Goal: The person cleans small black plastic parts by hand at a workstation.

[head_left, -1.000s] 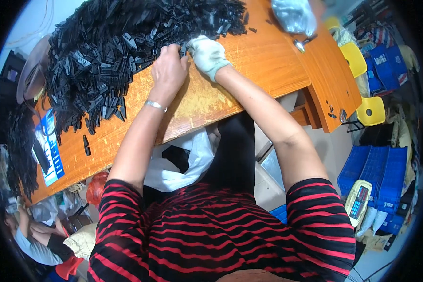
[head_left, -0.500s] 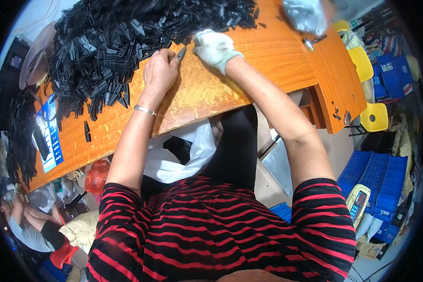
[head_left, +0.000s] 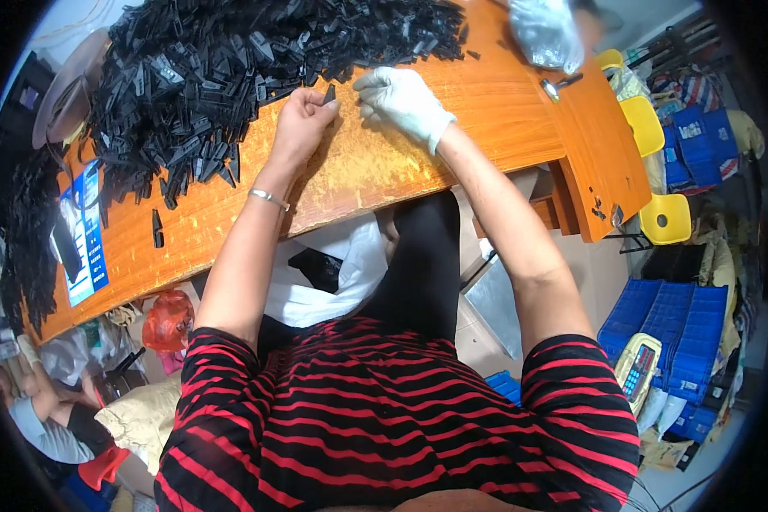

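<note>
My bare left hand (head_left: 304, 125), with a silvery bracelet at the wrist, is closed on a small black plastic clip (head_left: 329, 94) whose pointed end sticks up from the thumb and forefinger. Just right of it, over the worn front part of the wooden table (head_left: 486, 111), is my right hand (head_left: 404, 101) in a white glove. Its fingers are loosely bent and apart, with nothing visible between them. Beyond both hands spreads a big heap of similar black clips (head_left: 196, 85). A single black clip (head_left: 157, 229) lies apart near the table's left front edge.
A clear plastic bag (head_left: 548, 34) and a small metal object (head_left: 551, 90) lie at the back right. A blue and white printed sheet (head_left: 88, 247) is at the left. White cloth or bagging (head_left: 358, 264) hangs below the edge. Yellow stools (head_left: 666, 218) stand right; another person (head_left: 51, 418) sits lower left.
My gloved right hand has drawn back from the heap's edge, slightly to the right, and its fingers have loosened. My left hand, still with the clip, has shifted a little right.
</note>
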Demonstrator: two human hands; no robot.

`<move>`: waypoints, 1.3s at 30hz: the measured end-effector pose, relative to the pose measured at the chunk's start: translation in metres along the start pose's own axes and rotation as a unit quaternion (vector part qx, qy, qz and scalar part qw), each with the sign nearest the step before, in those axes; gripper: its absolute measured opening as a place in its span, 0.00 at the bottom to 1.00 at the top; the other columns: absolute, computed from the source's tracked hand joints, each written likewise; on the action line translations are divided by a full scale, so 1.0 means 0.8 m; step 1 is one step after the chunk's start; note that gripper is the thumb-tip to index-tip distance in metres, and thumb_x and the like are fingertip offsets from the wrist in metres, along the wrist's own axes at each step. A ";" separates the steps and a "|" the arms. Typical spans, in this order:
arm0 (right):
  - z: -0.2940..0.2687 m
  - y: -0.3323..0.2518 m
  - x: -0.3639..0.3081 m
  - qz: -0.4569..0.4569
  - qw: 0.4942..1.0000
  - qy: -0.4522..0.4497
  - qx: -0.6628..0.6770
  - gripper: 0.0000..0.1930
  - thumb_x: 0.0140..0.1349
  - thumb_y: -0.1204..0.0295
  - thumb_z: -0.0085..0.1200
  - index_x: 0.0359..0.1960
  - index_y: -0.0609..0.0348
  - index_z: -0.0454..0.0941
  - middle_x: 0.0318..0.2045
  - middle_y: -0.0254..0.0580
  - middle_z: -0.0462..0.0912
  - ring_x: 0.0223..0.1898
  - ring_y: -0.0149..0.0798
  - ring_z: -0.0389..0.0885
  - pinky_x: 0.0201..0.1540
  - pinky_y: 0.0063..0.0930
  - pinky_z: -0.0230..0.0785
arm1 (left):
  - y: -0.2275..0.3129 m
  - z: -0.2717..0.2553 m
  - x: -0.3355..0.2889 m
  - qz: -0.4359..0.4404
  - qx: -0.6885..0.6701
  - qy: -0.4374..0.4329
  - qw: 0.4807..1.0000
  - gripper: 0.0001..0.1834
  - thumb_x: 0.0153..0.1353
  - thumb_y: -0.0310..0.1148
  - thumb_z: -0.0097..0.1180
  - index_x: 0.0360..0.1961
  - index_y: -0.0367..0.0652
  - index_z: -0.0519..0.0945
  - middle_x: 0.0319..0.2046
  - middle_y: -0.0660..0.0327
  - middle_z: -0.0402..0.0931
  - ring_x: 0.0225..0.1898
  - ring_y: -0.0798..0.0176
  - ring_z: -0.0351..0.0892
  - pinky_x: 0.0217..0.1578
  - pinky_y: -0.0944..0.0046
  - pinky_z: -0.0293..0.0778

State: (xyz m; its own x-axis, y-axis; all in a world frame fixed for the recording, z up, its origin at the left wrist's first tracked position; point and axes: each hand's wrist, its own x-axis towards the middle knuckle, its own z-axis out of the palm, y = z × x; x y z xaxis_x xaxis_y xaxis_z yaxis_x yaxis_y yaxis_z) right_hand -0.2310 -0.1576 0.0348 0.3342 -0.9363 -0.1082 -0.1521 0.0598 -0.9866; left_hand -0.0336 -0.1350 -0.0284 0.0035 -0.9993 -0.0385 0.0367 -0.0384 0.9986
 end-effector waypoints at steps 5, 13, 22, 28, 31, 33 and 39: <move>0.029 -0.006 -0.037 -0.104 0.988 0.105 -0.037 0.13 0.68 0.73 0.58 0.51 0.67 0.80 0.39 0.43 0.87 0.33 0.29 0.85 0.35 0.23 0.78 | 0.032 0.015 -0.051 -0.035 -0.200 -0.038 0.979 0.12 0.71 0.32 0.58 0.50 0.37 0.76 0.28 0.68 0.76 0.25 0.74 0.71 0.24 0.74 0.67; 0.070 -0.025 -0.058 -0.123 0.984 0.123 -0.037 0.12 0.68 0.72 0.58 0.50 0.65 0.79 0.36 0.41 0.86 0.32 0.29 0.84 0.35 0.23 0.78 | 0.048 0.016 -0.090 -0.045 -0.198 -0.046 0.978 0.13 0.76 0.39 0.50 0.48 0.40 0.78 0.31 0.69 0.73 0.27 0.75 0.71 0.27 0.75 0.67; 0.084 -0.026 -0.067 -0.143 0.984 0.101 -0.035 0.12 0.68 0.74 0.58 0.50 0.66 0.78 0.37 0.42 0.86 0.31 0.29 0.84 0.34 0.24 0.78 | 0.058 0.015 -0.104 -0.016 -0.122 -0.037 0.992 0.10 0.77 0.38 0.47 0.43 0.43 0.74 0.29 0.70 0.73 0.24 0.77 0.65 0.25 0.76 0.61; 0.085 -0.018 -0.066 -0.137 0.987 0.078 0.038 0.08 0.68 0.76 0.56 0.45 0.68 0.76 0.30 0.43 0.84 0.24 0.31 0.81 0.26 0.26 0.73 | 0.055 0.014 -0.106 -0.003 -0.116 -0.032 0.993 0.10 0.76 0.36 0.47 0.44 0.40 0.74 0.27 0.68 0.74 0.24 0.78 0.63 0.25 0.76 0.61; 0.082 -0.023 -0.071 -0.119 0.989 0.084 0.036 0.10 0.68 0.75 0.56 0.48 0.67 0.77 0.34 0.43 0.85 0.28 0.31 0.83 0.30 0.25 0.76 | 0.056 0.014 -0.105 -0.001 -0.117 -0.040 0.992 0.10 0.77 0.37 0.46 0.46 0.41 0.74 0.27 0.69 0.74 0.23 0.78 0.63 0.24 0.76 0.59; 0.081 -0.024 -0.072 -0.109 0.989 0.095 0.012 0.12 0.68 0.74 0.57 0.50 0.66 0.78 0.38 0.42 0.86 0.33 0.30 0.85 0.34 0.23 0.79 | 0.059 0.016 -0.106 -0.001 -0.115 -0.046 0.992 0.10 0.78 0.38 0.45 0.46 0.43 0.73 0.27 0.69 0.73 0.22 0.78 0.62 0.23 0.76 0.58; 0.080 -0.019 -0.066 -0.143 0.984 0.107 0.000 0.11 0.68 0.73 0.59 0.49 0.64 0.79 0.37 0.40 0.86 0.35 0.30 0.85 0.35 0.24 0.80 | 0.064 0.016 -0.110 0.003 -0.098 -0.041 0.994 0.10 0.77 0.38 0.46 0.44 0.43 0.73 0.25 0.70 0.72 0.21 0.78 0.62 0.21 0.76 0.57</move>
State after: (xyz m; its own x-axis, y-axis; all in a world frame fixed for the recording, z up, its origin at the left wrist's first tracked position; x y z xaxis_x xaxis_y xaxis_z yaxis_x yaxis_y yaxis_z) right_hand -0.1868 -0.0868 0.0476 0.1598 -0.9664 0.2013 -0.0795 -0.2158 -0.9732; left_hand -0.0450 -0.0493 0.0262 -0.0763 -0.9969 -0.0216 0.2310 -0.0388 0.9722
